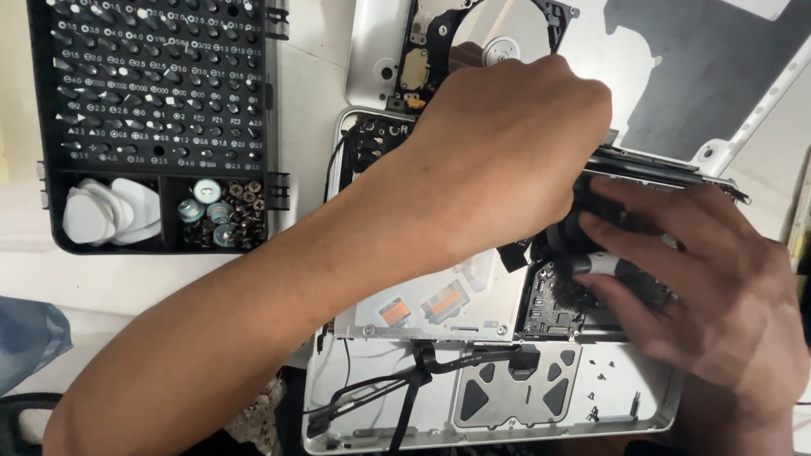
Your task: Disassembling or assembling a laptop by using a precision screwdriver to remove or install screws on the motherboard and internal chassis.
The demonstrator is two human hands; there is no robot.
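Bit case (152, 84) left of opened laptop (473, 397), hard drive (473, 42) behind it, screws (604, 371) in laptop shell

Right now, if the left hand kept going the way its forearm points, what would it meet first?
The left hand points up and right across the opened laptop. Just beyond its knuckles lies the dark, flat part at the laptop's top edge, probably first, though depth is unclear. The right hand sits lower.

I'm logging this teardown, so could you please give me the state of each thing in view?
Laptop case: opened, insides exposed, loose screws lying inside.
Hard drive: cover off, platter bare.
Bit kit: lid open, bits seated in slots.
Screw compartment: filled with screws.
Screwdriver: gripped, lying roughly level.
Left hand: closed, reaching into the case.
Right hand: fingers around the screwdriver.
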